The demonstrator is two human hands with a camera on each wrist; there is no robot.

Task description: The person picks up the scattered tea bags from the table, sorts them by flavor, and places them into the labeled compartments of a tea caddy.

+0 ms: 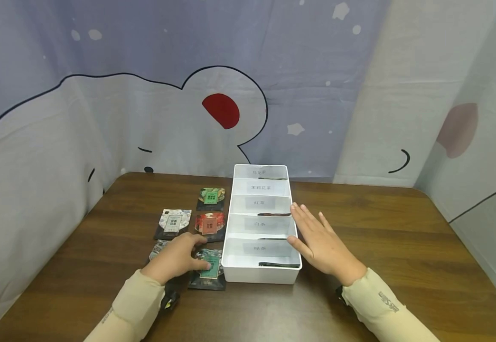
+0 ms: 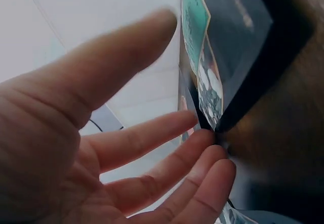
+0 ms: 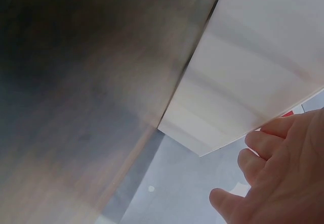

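Note:
My left hand [image 1: 174,259] hovers over a dark tea sachet with a teal label [image 1: 208,281], thumb and fingers spread apart. In the left wrist view that sachet [image 2: 243,42] stands beyond the thumb and fingertips, not gripped; whether a fingertip touches it I cannot tell. My right hand [image 1: 322,242] lies with straight fingers along the right rim of a white divided box [image 1: 258,275]; in the right wrist view its fingertips are at the box's upper edge [image 3: 223,145]. Labelled compartments hold thin dark sachets, such as one at the front [image 1: 278,264].
Left of the box lie a red sachet [image 1: 210,223], a green-labelled one [image 1: 211,197] and a white-patterned one [image 1: 175,219]. Another patterned sachet [image 1: 157,248] is partly hidden by the left hand. A patterned curtain [image 1: 307,95] hangs behind the wooden table [image 1: 393,237].

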